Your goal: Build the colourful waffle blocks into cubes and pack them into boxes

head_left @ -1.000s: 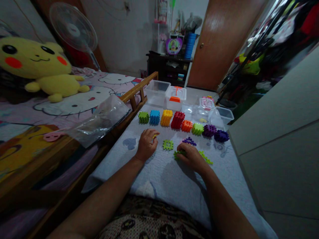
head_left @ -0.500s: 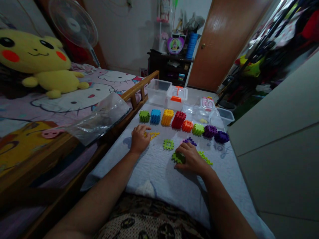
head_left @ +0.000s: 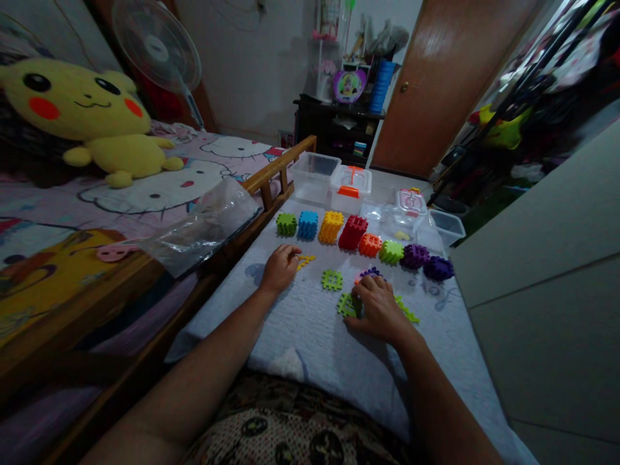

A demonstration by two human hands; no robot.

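Observation:
My left hand point(head_left: 279, 268) rests on the cloth with its fingers curled in at one end of a yellow triangular building piece point(head_left: 305, 261). Part of that piece is hidden by the fingers. My right hand point(head_left: 378, 305) has thumb and fingers around the edge of a green square building piece point(head_left: 347, 305), low over the cloth. Between the hands lies a light green square frame piece point(head_left: 332, 280). Just beyond the right fingers is a purple piece point(head_left: 372, 273), partly covered. Another lime piece point(head_left: 408, 311) shows to the right of that hand.
Stacks of building pieces stand in a row, including blue point(head_left: 308, 225), yellow point(head_left: 331, 227), red point(head_left: 353, 232) and purple point(head_left: 415, 256). Behind them are clear plastic boxes point(head_left: 316, 177). A wooden bed rail point(head_left: 278, 168) borders the left side, a pale cabinet point(head_left: 547, 258) the right.
My left fingers have drawn in closer together over the yellow piece. The right hand stays at the green square with little movement. The whole view has shifted slightly.

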